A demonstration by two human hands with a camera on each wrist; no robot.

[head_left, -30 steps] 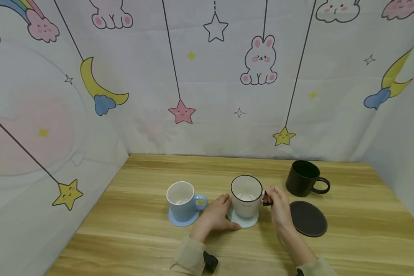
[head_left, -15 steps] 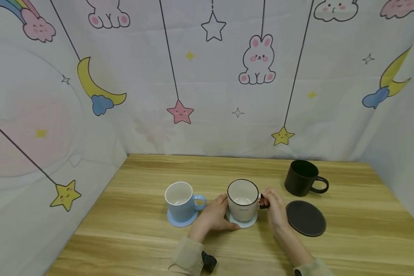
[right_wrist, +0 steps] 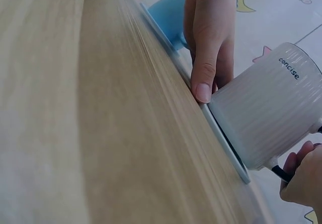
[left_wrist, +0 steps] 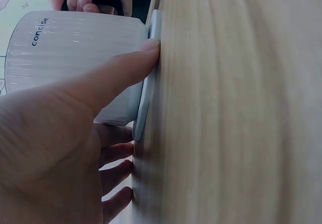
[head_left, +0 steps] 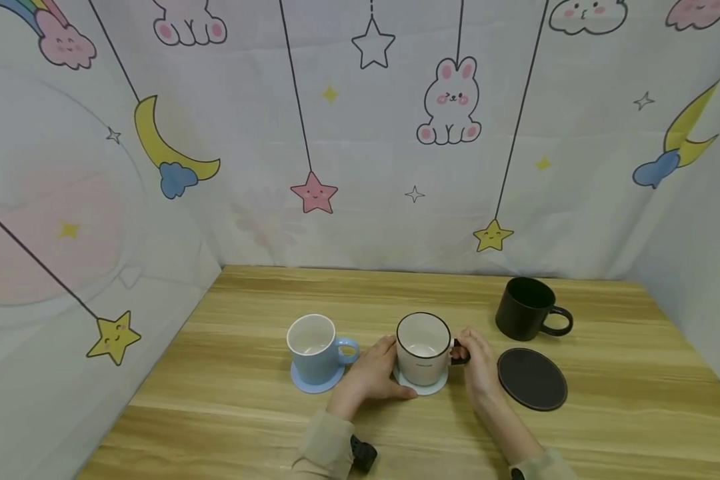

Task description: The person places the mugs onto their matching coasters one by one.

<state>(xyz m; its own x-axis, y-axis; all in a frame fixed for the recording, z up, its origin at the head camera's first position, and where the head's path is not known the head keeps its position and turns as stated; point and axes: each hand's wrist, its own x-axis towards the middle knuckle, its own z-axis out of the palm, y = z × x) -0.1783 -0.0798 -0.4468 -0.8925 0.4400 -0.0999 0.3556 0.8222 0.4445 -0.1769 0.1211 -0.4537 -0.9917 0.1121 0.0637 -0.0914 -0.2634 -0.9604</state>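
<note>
A white mug [head_left: 421,363] with a black rim and the word "concise" on its side stands upright on a pale coaster [head_left: 405,383] mid-table. My right hand [head_left: 479,363] grips its black handle [right_wrist: 282,173], fingers curled through the loop. At the coaster's left side is my left hand [head_left: 372,373]. Its thumb [left_wrist: 128,68] presses on the coaster's near edge, and its other fingers reach round the far side, with tips down at the table. The left wrist view shows the mug's base right at the coaster's face.
To the left, a light blue mug [head_left: 319,365] stands on a blue coaster [head_left: 303,382], its handle close to my left hand. A black mug [head_left: 522,313] is at the back right, behind a bare black coaster [head_left: 532,379]. A printed curtain [head_left: 360,147] hangs behind the wooden table [head_left: 246,427].
The white mug has come down and slightly left onto the pale coaster, with my right hand on its handle. My left hand has stayed at the coaster. Little differs over the last half second.
</note>
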